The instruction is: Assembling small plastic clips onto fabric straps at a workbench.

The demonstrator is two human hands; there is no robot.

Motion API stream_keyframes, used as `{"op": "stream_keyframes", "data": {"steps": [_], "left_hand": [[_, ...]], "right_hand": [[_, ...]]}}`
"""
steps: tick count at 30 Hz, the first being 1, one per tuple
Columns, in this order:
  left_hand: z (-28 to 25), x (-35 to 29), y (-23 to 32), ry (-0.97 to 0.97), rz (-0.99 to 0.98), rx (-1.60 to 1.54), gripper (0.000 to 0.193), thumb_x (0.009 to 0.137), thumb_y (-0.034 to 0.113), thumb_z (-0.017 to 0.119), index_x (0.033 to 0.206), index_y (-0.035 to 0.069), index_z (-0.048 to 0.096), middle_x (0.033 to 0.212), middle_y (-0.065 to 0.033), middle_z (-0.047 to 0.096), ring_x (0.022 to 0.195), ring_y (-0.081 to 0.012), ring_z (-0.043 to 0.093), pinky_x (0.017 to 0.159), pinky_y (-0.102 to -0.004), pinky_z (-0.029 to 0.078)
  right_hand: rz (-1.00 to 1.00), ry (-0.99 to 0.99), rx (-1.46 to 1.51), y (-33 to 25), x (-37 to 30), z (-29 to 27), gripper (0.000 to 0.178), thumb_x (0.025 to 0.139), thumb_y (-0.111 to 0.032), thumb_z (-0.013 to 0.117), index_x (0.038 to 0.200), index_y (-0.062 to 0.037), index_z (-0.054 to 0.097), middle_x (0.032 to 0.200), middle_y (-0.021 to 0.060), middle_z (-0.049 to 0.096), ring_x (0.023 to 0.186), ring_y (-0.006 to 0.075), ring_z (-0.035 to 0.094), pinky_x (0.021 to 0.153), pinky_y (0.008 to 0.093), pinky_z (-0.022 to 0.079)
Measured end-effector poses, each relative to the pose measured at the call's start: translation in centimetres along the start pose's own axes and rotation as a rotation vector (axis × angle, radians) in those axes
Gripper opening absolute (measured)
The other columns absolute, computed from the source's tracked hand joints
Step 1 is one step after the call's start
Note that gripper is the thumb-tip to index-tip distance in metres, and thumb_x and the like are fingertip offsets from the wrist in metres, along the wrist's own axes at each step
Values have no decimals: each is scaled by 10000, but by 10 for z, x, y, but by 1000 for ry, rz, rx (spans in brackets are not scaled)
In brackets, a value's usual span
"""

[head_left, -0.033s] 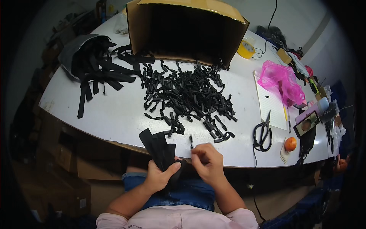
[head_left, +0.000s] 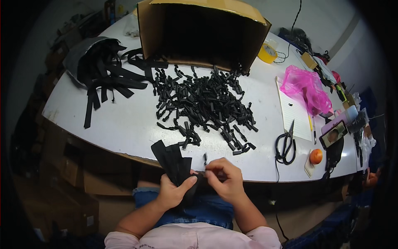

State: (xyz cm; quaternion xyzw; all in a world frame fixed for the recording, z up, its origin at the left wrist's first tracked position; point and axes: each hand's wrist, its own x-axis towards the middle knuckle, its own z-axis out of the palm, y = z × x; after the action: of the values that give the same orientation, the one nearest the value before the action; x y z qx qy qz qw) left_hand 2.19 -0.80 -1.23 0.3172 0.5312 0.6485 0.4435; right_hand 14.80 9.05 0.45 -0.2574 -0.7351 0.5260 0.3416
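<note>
My left hand (head_left: 175,191) is closed around a bundle of flat black fabric strips (head_left: 172,162), which fan upward past the table's front edge. Just to its right, the fingers of my right hand (head_left: 226,178) pinch a small black piece (head_left: 205,157), slightly blurred and pointing up. It resembles the loose pieces on the table. Beyond both hands spreads a pile of small black pieces (head_left: 207,99), short tube-like bits with thin ends. More black strips (head_left: 116,72) spill out of a grey bag (head_left: 76,62) at the far left.
An open cardboard box (head_left: 253,52) stands on its side behind the pile. To the right lie black scissors (head_left: 286,149), a lined notepad (head_left: 298,120), a pink plastic bag (head_left: 304,89), a phone (head_left: 333,135) and an orange round fruit (head_left: 316,156). Yellow tape (head_left: 267,54) sits beside the box.
My right hand has shifted slightly left, toward the strips, and the small black piece has moved left and down with it. My left hand stays in place.
</note>
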Motion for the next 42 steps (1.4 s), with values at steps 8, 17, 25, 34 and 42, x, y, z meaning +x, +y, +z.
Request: {"op": "stream_keyframes", "data": {"steps": [8,17,25,34,42], "left_hand": [[5,-1,2,3,54,27,108,733,21,593,838,4,569,780,-26,574,691,-76,527,631,-210,431],[4,1,1,31,57,-52,169,739,29,590,904,-6,569,803,-41,586,714,-76,532,649,-204,434],[6,0,3,55,228,-10,189,741,27,584,925,-1,550,809,-41,573,739,-89,534,678,-210,430],[6,1,3,60,36,-200,173,740,43,588,900,-13,552,795,-46,583,725,-89,544,673,-215,438],[1,2,1,-43,-25,-266,179,731,40,595,899,-9,562,817,-53,583,738,-100,549,694,-226,438]], "right_hand": [[-206,-110,-135,-10,0,-3,211,643,66,588,838,-12,614,754,58,535,593,112,490,510,199,396],[-309,-5,-183,-5,-8,11,238,663,44,608,897,6,584,753,66,522,624,119,503,528,189,399],[98,62,424,6,-19,27,105,751,18,560,855,17,544,772,44,527,672,61,489,567,168,383],[190,81,601,5,-21,32,100,771,2,550,866,13,522,772,18,505,706,56,468,610,159,366],[520,-98,885,3,-16,13,64,756,-21,560,783,2,507,658,6,475,478,31,367,407,155,271]]}}
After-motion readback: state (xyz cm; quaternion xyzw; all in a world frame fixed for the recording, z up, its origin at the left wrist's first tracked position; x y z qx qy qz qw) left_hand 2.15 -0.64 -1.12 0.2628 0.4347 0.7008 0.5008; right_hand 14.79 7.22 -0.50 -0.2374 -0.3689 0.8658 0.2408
